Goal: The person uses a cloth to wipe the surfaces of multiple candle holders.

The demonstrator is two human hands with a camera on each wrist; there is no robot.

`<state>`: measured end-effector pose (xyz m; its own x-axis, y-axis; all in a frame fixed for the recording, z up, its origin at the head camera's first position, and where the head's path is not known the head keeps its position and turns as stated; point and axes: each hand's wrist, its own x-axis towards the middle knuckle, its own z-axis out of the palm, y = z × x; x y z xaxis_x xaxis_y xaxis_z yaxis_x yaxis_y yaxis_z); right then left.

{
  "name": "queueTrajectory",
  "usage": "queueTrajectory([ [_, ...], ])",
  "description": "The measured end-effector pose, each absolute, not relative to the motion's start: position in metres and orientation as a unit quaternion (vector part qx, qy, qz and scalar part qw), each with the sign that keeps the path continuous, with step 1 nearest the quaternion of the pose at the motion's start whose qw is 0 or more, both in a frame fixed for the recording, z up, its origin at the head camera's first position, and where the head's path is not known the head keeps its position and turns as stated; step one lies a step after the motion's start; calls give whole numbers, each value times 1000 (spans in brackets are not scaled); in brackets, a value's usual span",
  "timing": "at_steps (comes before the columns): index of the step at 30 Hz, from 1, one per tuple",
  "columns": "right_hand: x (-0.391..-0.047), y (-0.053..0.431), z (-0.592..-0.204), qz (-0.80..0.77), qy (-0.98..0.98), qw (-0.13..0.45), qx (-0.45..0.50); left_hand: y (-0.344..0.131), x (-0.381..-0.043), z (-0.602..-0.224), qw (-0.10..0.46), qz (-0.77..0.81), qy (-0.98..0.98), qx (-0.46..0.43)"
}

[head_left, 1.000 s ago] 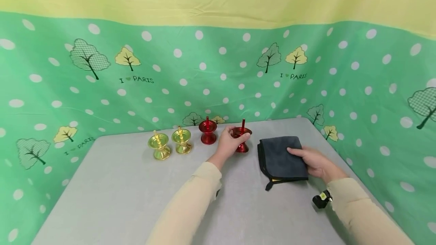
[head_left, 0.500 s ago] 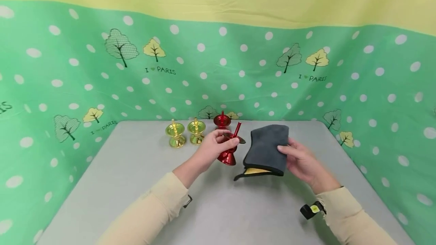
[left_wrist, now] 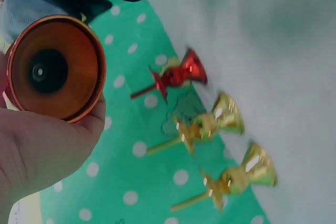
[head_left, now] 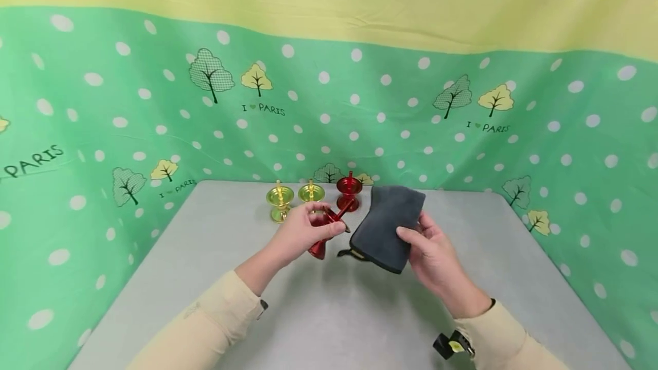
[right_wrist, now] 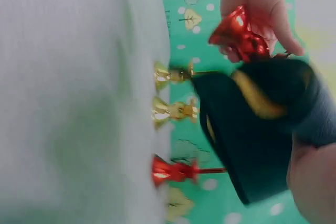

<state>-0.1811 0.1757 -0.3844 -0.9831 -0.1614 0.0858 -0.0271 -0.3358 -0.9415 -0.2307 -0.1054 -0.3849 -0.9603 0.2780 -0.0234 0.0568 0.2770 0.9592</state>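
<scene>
My left hand [head_left: 298, 232] grips a shiny red metal candle holder [head_left: 318, 248] by its upper part, with fingers and thumb round it. It is raised off the table and tilted, its thin central stem leaning right. In the left wrist view the hollow orange underside of this candle holder [left_wrist: 81, 69] faces the camera. My right hand [head_left: 437, 254] holds a folded dark grey cloth [head_left: 385, 226], thumb on its front and the other fingers behind. The cloth has black edging, a hanging loop and a yellow inner side. Its left edge is close beside the red candle holder.
A second red candle holder [head_left: 349, 188] stands upright at the back of the grey table [head_left: 329, 324]. Two gold candle holders [head_left: 280, 198] stand left of it, one partly hidden by my left hand. A green dotted curtain [head_left: 288, 147] hangs right behind them.
My left hand has lifted the red candle holder off the table, drawn it closer and tilted it. My right hand has raised the cloth and brought it left beside it. The head view has shifted.
</scene>
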Motion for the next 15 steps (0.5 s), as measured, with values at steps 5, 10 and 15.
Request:
queueTrajectory([
  [5,-177,155,-380,-566,753,-202,-269,-119,-223,-369,123,541,820,139],
  [10,-181,137,-382,-256,796,-341,-430,-129,-215,-350,190,528,805,193],
  [15,-178,140,-382,-193,805,-320,-461,-138,-210,-341,215,493,819,200],
])
